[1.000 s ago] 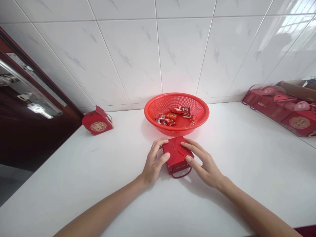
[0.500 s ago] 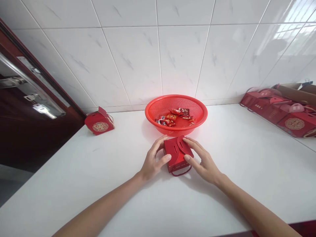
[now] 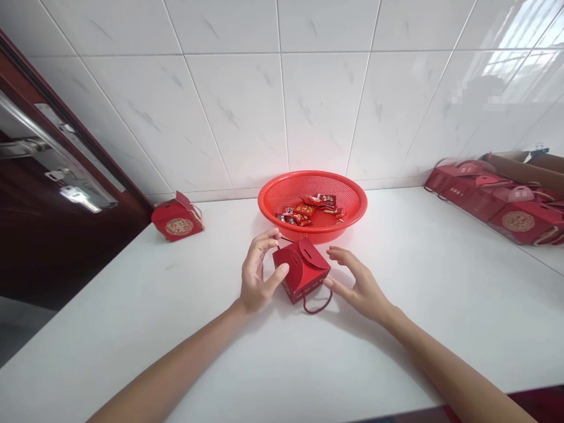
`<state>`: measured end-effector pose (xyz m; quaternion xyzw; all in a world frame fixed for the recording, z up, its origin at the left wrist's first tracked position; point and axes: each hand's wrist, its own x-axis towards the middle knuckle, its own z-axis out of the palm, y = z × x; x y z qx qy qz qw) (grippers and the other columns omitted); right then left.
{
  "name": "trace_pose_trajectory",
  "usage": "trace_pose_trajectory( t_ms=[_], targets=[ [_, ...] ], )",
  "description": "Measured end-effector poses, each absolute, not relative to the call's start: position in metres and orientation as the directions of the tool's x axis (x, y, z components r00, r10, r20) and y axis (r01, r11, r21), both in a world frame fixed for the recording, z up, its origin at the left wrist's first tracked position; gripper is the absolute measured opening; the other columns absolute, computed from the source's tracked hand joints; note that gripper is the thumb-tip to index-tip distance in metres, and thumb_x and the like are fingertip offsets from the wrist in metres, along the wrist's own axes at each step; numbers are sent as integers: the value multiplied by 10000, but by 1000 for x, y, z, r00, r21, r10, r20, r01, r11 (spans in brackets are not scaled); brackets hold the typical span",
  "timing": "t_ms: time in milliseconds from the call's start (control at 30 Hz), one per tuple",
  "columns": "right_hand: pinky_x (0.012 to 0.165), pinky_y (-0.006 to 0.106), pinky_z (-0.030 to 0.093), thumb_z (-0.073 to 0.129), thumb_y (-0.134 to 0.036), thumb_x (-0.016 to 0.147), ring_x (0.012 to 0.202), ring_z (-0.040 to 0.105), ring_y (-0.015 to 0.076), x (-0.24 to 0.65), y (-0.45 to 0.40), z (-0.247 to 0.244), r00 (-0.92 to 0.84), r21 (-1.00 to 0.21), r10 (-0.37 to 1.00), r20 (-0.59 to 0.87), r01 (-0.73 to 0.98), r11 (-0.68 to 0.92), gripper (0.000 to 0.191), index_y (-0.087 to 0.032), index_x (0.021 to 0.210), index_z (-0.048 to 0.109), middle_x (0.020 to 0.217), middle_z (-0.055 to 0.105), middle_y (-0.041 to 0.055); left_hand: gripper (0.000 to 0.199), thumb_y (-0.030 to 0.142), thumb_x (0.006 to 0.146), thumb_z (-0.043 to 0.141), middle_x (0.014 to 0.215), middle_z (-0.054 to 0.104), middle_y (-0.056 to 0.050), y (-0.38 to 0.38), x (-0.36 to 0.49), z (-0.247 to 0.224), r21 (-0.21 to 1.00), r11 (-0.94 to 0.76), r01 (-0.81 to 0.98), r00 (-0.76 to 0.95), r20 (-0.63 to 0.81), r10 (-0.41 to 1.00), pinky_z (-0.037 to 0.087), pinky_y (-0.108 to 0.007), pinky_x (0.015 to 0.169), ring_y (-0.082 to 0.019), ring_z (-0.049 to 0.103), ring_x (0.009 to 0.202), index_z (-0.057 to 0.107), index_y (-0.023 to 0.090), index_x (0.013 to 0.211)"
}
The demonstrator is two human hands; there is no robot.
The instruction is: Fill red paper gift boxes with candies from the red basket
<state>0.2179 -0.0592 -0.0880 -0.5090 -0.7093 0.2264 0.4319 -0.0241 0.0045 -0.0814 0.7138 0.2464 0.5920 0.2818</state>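
A small red gift box (image 3: 311, 271) sits on the white table, its two rounded, slotted flaps folded over the top. One dark red cord handle loops out at its front, and part of another shows behind. My left hand (image 3: 258, 273) curves around the box's left corner, thumb on a flap and fingertips by the rear cord. Beside the right side is my right hand (image 3: 359, 285), fingers spread and thumb at the box's edge; whether it touches is hard to tell. Just behind, a red plastic basket (image 3: 314, 235) holds several wrapped candies (image 3: 308, 210).
Another red gift box (image 3: 178, 223) with a gold emblem stands at the table's left rear. More red boxes (image 3: 497, 202) are lined up at the right, near a brown carton (image 3: 529, 167). A tiled wall (image 3: 247, 117) borders the table; a dark door (image 3: 39, 223) is at left.
The gift box has turned and shifted left, with my left hand moving left too. My right hand's fingers have come off its top. The view has shifted slightly.
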Motion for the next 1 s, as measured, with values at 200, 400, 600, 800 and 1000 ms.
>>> trace_pose_trajectory(
  t_ms=[200,400,600,800,1000],
  targets=[
    [970,476,558,689,-491,888,1157,665,309,216,-57,-93,-138,-782,952,272,545,302,297,-226,1021,697,1255,665,143,239,219,888,690,1369,582,-133,12,-32,-63,553,-827,101,177,808,562,488,-542,1107,-291,600,1281,612,226,1114],
    [946,411,521,703,-300,836,996,667,238,208,-58,-89,-225,-898,962,155,373,232,103,-215,779,705,1115,684,97,213,157,882,668,1363,592,-121,13,-36,-39,440,-896,67,183,877,444,533,-518,1062,-281,648,1214,649,221,1085],
    [779,311,517,817,-394,806,786,637,167,223,-57,-67,-287,-984,957,36,-179,-16,202,-210,789,736,825,704,36,232,116,869,657,1326,615,-103,10,-41,-21,413,-910,31,166,896,412,545,-495,1054,-264,666,1176,669,218,1076],
    [765,326,548,818,-458,807,749,606,160,246,-54,-52,-193,-888,963,188,-453,83,204,-279,896,774,830,664,15,198,151,877,663,1298,644,-101,3,-40,-17,473,-881,-15,153,872,465,554,-512,1035,-275,673,1160,674,225,1060],
    [866,374,553,781,-487,830,961,641,227,256,-55,-41,-214,-882,929,302,-433,187,451,-311,1242,737,964,706,57,200,134,885,646,1307,638,-114,-2,-36,-19,496,-868,-34,190,856,481,545,-507,1034,-275,670,1171,663,215,1067]
  ],
)
